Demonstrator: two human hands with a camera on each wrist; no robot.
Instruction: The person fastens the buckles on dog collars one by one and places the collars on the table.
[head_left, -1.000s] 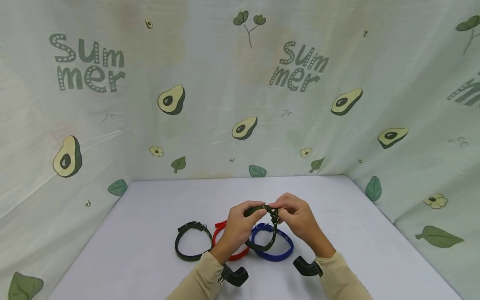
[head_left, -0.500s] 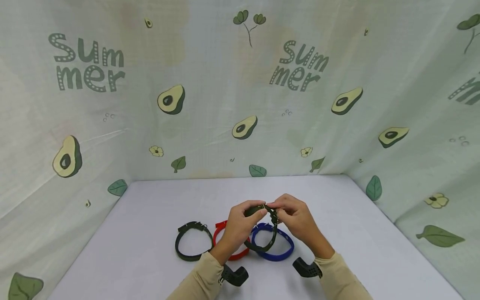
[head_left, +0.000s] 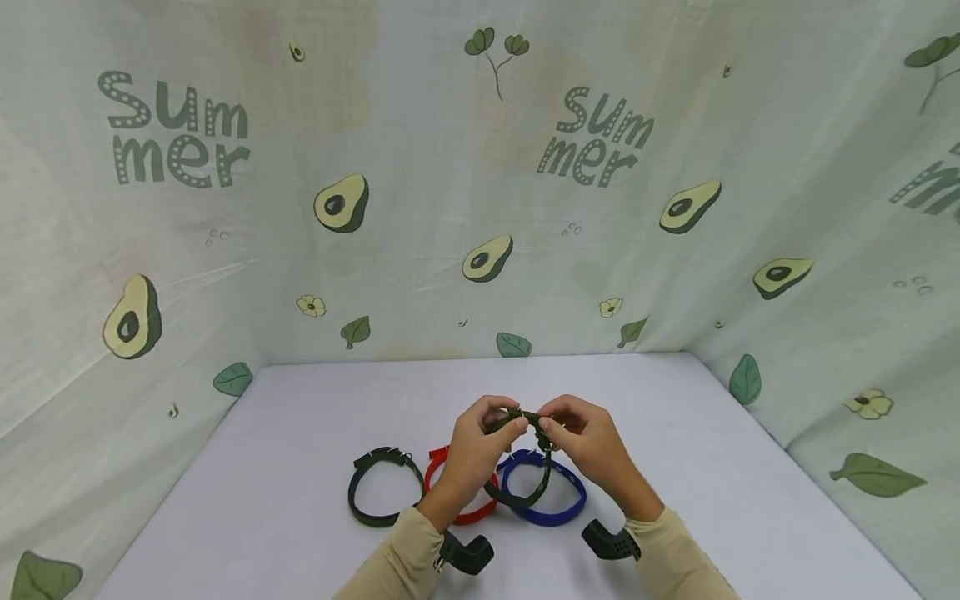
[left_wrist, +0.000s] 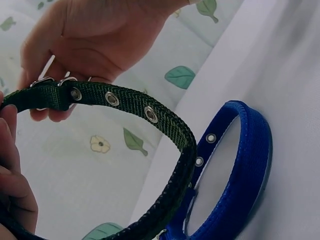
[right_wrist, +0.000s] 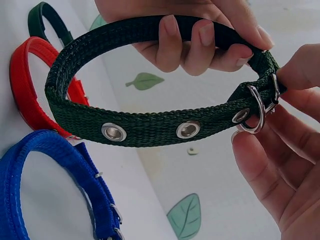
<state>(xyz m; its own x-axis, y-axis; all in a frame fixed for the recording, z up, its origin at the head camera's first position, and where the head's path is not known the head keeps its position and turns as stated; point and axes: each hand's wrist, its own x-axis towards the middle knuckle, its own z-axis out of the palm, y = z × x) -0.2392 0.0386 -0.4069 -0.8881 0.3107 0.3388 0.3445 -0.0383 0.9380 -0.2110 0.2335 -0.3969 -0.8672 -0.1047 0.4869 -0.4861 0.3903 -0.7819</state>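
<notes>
A dark green webbing dog collar with metal eyelets is held up in a loop above the table. My left hand grips its strap, fingers curled over the band in the right wrist view. With thumb and fingertips my right hand pinches the collar at its metal buckle, beside a D-ring. Behind the held loop in the head view lies a blue collar, its band forming a ring on the table.
On the white table, a red collar lies partly behind the left forearm. Farther left is another dark green collar. A printed cloth hangs at the back and along both sides.
My right hand has shifted its fingers at the buckle, and its thumb now covers more of it. The held collar has moved slightly left. The collars on the table lie as before.
</notes>
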